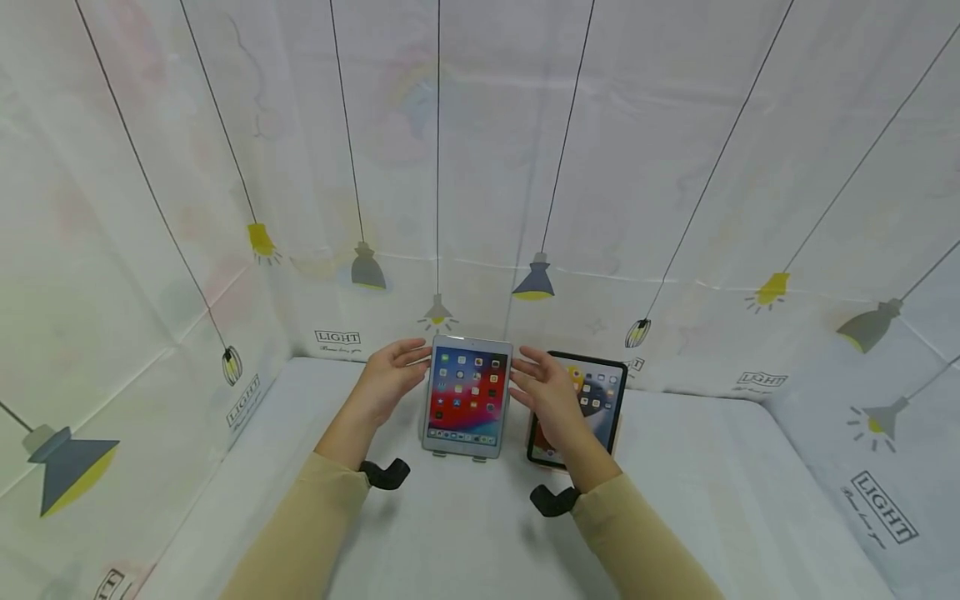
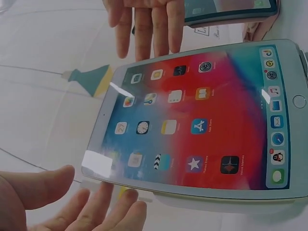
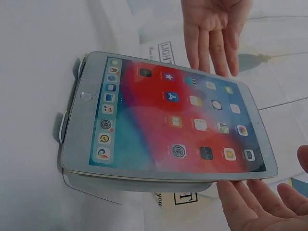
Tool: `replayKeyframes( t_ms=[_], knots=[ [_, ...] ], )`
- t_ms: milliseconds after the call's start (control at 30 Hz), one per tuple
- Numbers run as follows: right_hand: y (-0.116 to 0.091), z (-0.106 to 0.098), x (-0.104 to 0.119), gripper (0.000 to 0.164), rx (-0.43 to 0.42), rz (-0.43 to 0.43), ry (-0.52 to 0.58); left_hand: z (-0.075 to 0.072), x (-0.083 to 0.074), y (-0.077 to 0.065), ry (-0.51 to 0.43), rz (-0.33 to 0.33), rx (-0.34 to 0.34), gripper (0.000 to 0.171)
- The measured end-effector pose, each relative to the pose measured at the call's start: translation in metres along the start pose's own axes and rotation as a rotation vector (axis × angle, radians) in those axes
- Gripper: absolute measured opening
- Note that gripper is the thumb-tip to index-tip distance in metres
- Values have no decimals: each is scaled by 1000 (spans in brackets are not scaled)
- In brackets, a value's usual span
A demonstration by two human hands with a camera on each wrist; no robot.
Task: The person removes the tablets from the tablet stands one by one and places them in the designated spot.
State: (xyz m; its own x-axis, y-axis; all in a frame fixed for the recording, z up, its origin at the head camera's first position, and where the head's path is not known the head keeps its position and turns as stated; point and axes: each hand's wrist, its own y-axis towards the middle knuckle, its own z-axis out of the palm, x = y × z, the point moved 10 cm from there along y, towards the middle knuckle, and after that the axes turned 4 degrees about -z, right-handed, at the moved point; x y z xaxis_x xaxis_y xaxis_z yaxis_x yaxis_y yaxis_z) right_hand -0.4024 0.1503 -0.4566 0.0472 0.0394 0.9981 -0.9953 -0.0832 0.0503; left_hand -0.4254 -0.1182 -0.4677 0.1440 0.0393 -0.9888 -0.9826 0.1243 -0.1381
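Note:
A white-framed tablet (image 1: 468,396) leans upright on a stand, its screen lit with app icons over a red and blue background. Two small stand hooks (image 3: 64,127) hold its lower edge. My left hand (image 1: 392,382) is at the tablet's left edge, with its fingers loosely extended and the thumb apart. On the opposite side, the fingers of my right hand (image 1: 553,400) reach the right edge, relaxed and not wrapped around it. Fingertips are at or just behind the edges; whether they press cannot be told. Neither hand grips the tablet.
A second tablet (image 1: 600,400) with a black frame stands to the right, partly behind my right hand, on a pinkish stand. Both rest on a white table (image 1: 450,533). Behind hangs a white curtain (image 1: 480,167) printed with lamps. Black straps (image 1: 386,474) circle the wrists.

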Motion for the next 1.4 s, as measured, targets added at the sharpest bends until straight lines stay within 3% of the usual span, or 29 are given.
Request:
replayKeyframes(
  t_ms=[300, 900, 1400],
  knots=[
    [0, 1, 0, 54, 2, 12, -14, 1, -2, 4, 12, -21, 9, 49],
    [5, -2, -1, 35, -64, 4, -132, 7, -15, -2, 75, 17, 44, 45],
    [8, -1, 0, 21, -97, 12, -142, 5, -20, -4, 39, 29, -18, 34]
  ],
)
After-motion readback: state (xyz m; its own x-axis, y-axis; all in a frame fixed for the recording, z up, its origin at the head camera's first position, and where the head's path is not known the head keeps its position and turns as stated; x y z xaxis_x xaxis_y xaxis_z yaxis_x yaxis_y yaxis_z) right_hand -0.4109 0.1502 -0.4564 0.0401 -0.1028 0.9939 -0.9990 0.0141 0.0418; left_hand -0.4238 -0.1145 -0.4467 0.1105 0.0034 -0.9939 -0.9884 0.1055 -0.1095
